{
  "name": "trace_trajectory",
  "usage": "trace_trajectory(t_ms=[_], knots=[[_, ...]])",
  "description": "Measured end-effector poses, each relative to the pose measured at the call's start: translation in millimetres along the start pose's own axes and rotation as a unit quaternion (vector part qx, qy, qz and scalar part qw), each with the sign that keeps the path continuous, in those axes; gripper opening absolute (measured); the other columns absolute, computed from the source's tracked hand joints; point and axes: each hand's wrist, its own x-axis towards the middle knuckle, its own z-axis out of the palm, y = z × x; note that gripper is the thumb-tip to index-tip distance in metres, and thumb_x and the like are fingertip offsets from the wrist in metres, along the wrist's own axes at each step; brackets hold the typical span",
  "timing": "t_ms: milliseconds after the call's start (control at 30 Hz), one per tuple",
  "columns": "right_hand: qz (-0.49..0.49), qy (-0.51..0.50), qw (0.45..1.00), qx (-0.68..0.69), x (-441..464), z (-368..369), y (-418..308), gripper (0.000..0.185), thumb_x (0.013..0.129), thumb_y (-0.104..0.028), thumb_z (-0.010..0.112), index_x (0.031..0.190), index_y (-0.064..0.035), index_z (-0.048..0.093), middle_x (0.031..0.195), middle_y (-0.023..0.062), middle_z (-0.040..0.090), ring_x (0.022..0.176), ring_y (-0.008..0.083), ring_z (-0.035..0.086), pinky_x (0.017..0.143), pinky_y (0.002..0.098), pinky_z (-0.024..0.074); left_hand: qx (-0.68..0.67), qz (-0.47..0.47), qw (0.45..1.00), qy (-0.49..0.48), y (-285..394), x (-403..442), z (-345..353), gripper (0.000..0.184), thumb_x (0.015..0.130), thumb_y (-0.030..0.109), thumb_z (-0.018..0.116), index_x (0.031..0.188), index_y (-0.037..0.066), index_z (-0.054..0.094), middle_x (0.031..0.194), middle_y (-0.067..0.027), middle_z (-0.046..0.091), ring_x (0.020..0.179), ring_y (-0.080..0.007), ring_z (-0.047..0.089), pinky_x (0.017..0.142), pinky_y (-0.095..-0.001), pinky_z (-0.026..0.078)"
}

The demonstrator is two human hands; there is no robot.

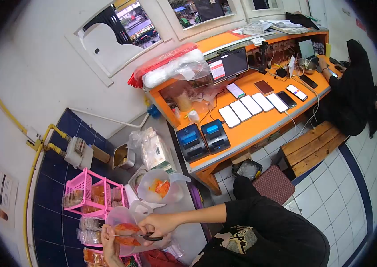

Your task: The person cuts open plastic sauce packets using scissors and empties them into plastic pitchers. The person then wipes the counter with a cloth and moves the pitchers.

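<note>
gripping black-handled scissors [153,237] in the right hand [161,224], with fingers curled round the loops; pinching an orange packet [127,228] by its edge between fingers of the left hand [108,242], at the mouth of the near jug [119,215]. could nick the left fingertips, with blades aimed straight toward them; could spill past the rim after a sudden cut in soft film; could tip so light a jug with a wrist knock. hard to tell, at this scale, any cut already made. glossy, limp film on the packet; cloudy, rounded plastic on the near jug and far jug [144,191]; smooth grey surface [187,218] beneath; stiff pink latticework on nearby baskets [80,181].
</note>
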Motion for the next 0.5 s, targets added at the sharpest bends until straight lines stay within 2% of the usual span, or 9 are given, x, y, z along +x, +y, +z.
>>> trace_trajectory(t_ms=[67, 133, 200, 267, 433, 500], knots=[[0.007, 0.0, 1.0, -0.006, -1.2, -0.9, 4.6, 0.037, 0.073, -0.033, 0.072, 0.074, -0.006, 0.046, 0.044, 0.0012, 0.047, 0.038, 0.0065, 0.038, 0.037, 0.0246, 0.0251, 0.003, -0.017, 0.999, 0.034, 24.9, -1.7, 49.1, 0.027, 0.08, 0.012, 0.065, 0.096, 0.008, 0.043, 0.082, -0.0013, 0.056, 0.076, -0.0097, 0.054, 0.07, -0.0219, 0.043], [0.014, -0.003, 1.0, -0.01, -1.2, -1.0, 9.7, 0.038, 0.072, -0.034, 0.072, 0.074, -0.0059, 0.046, 0.044, 0.001, 0.047, 0.038, 0.0064, 0.038, 0.037, 0.0246, 0.0249, 0.018, -0.024, 0.999, 0.037, 28.2, -0.5, 50.4, 0.028, 0.079, 0.009, 0.065, 0.096, 0.008, 0.044, 0.081, -0.001, 0.056, 0.074, -0.0092, 0.053, 0.069, -0.0216, 0.043], [-0.045, 0.025, 0.997, -0.054, -0.5, -0.1, 10.1, 0.039, 0.072, -0.035, 0.072, 0.075, -0.0057, 0.047, 0.044, 0.0, 0.045, 0.038, 0.0067, 0.038, 0.037, 0.0247, 0.0246, 0.031, -0.031, 0.998, 0.044, 28.5, 0.0, 47.0, 0.028, 0.078, 0.007, 0.066, 0.097, 0.007, 0.045, 0.08, -0.0008, 0.056, 0.073, -0.0088, 0.053, 0.068, -0.0212, 0.043], [-0.027, 0.023, 0.998, -0.043, -3.3, -0.5, 4.9, 0.039, 0.072, -0.035, 0.073, 0.075, -0.0054, 0.047, 0.044, -0.0003, 0.044, 0.038, 0.0068, 0.039, 0.037, 0.0246, 0.0254, 0.066, 0.034, 0.996, 0.05, 23.7, 3.0, 37.0, 0.031, 0.077, 0.004, 0.066, 0.101, 0.007, 0.046, 0.08, -0.0001, 0.055, 0.073, -0.0078, 0.053, 0.068, -0.0201, 0.042], [0.013, 0.022, 1.0, 0.013, -3.2, -5.4, -0.7, 0.041, 0.072, -0.036, 0.072, 0.077, -0.0043, 0.048, 0.044, -0.0006, 0.043, 0.038, 0.0072, 0.043, 0.037, 0.0239, 0.0287, 0.077, 0.068, 0.987, 0.123, 17.8, 3.8, 13.4, 0.009, 0.081, 0.003, 0.06, 0.089, 0.003, 0.055, 0.079, 0.0007, 0.055, 0.073, -0.0055, 0.051, 0.069, -0.0179, 0.042], [0.025, 0.029, 0.999, 0.022, 0.7, -6.5, 2.8, 0.041, 0.072, -0.037, 0.072, 0.08, -0.0037, 0.048, 0.045, 0.0003, 0.046, 0.038, 0.0078, 0.045, 0.037, 0.0233, 0.031, 0.088, 0.055, 0.987, 0.121, 23.1, 0.3, 20.9, 0.01, 0.082, 0.005, 0.061, 0.09, 0.003, 0.055, 0.08, 0.0005, 0.055, 0.072, -0.0056, 0.052, 0.069, -0.018, 0.043]])
